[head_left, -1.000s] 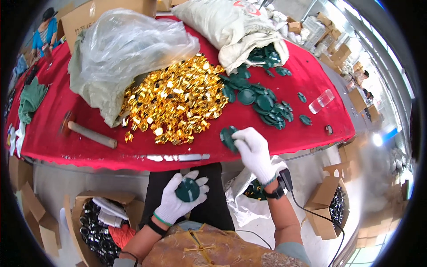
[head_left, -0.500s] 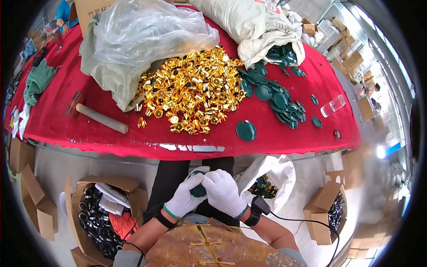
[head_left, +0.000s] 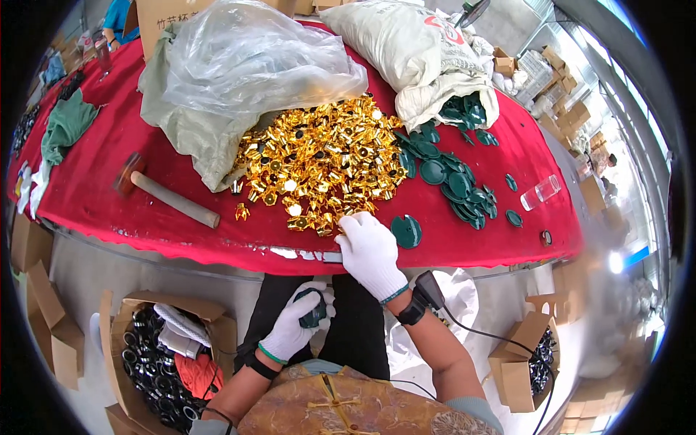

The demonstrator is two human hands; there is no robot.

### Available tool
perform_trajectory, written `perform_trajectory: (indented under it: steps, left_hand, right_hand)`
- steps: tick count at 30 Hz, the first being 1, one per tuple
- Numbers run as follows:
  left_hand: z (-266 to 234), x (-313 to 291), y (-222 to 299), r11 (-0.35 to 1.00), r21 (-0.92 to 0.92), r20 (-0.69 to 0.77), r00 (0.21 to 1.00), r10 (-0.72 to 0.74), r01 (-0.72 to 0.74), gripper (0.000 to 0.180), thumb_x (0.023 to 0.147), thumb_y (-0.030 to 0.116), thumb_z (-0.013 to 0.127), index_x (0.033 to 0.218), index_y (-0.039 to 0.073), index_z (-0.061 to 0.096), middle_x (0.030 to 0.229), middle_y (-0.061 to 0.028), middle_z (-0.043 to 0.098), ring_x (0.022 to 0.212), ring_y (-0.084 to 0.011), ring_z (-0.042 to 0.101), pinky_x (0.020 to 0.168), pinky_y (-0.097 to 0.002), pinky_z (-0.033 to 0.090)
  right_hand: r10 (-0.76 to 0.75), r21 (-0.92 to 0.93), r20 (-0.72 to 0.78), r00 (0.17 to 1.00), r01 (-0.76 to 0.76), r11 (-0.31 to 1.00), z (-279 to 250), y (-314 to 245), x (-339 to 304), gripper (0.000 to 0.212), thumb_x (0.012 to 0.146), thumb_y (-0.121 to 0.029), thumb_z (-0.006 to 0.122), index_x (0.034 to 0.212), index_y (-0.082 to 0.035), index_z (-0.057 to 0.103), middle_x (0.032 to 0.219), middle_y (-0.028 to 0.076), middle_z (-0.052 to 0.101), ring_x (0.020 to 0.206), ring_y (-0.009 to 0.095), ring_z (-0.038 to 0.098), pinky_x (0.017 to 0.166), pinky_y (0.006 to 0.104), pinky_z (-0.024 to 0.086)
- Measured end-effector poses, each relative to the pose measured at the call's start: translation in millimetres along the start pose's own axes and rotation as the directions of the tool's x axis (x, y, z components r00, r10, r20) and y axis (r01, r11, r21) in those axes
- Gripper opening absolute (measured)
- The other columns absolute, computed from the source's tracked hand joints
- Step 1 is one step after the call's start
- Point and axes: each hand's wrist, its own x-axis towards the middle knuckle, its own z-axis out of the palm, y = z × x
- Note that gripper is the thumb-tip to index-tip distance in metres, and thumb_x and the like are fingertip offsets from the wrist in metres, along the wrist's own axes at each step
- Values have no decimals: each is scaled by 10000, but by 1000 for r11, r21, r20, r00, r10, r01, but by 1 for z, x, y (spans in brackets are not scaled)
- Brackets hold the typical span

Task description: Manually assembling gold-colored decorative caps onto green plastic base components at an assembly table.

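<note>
One green disc [head_left: 313,312] fills the curled left hand [head_left: 287,330]; the right hand [head_left: 371,252], grip unclear, at five o'clock on the gold pieces [head_left: 319,161], seems to be picking, calling for a narrow pinch.

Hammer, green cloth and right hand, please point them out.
Hammer [head_left: 171,196]: head view, on its handle.
Green cloth [head_left: 67,128]: head view, on its middle.
Right hand [head_left: 370,254]: head view, on the glove's back.

Heaped gold parts [head_left: 326,156] and cartons [head_left: 516,384] show a workshop
</note>
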Motion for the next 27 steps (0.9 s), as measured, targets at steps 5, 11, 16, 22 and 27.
perform_trajectory:
  steps: [5, 11, 16, 22, 27]
  left_hand:
    - [-3, -3, 5, 999, -32, -25, 1000, 10, -11, 337, 1057, 271, 587, 1345, 98, 565, 1152, -144, 698, 987, -272, 698, 726, -359, 593]
    - [3, 0, 4, 996, -90, 8, 1000, 2, -1, 365, 1081, 327, 554, 1359, 91, 554, 1169, -154, 694, 1000, -285, 693, 734, -368, 593]
    - [36, -6, 15, 991, -116, 107, 992, 74, -61, 455, 1112, 430, 478, 1389, 74, 540, 1201, -132, 657, 1010, -249, 659, 745, -348, 558]
    - [41, -14, 11, 986, 125, 73, 992, 102, -110, 434, 1113, 428, 490, 1361, 75, 537, 1195, -80, 639, 983, -174, 654, 733, -323, 556]
    - [46, -18, 8, 969, 230, -10, 995, 95, -90, 375, 1111, 372, 521, 1341, 77, 541, 1178, -64, 647, 928, -141, 658, 692, -272, 551]
  right_hand:
    - [106, 307, -125, 986, -63, 950, -10, 9, -13, 261, 893, -109, 702, 1151, -79, 681, 1004, 157, 670, 891, 361, 686, 776, 442, 562]
    - [363, 887, 239, 901, -354, 295, -21, 12, -32, 235, 983, 9, 605, 1214, 8, 645, 998, 79, 724, 893, 134, 721, 815, 297, 607]
    - [305, 864, 446, 841, -494, 100, -42, -44, -71, 218, 960, 25, 632, 1175, 7, 665, 960, 60, 709, 836, 100, 693, 707, 250, 563]
    - [370, 854, 338, 865, -447, 264, -13, -57, -109, 205, 936, 39, 645, 1129, -10, 695, 982, 40, 709, 802, 62, 659, 690, 233, 538]
    - [333, 869, 282, 900, -386, 308, -13, -56, -118, 162, 943, 44, 642, 1091, 11, 701, 1092, 54, 705, 866, 84, 673, 716, 243, 546]
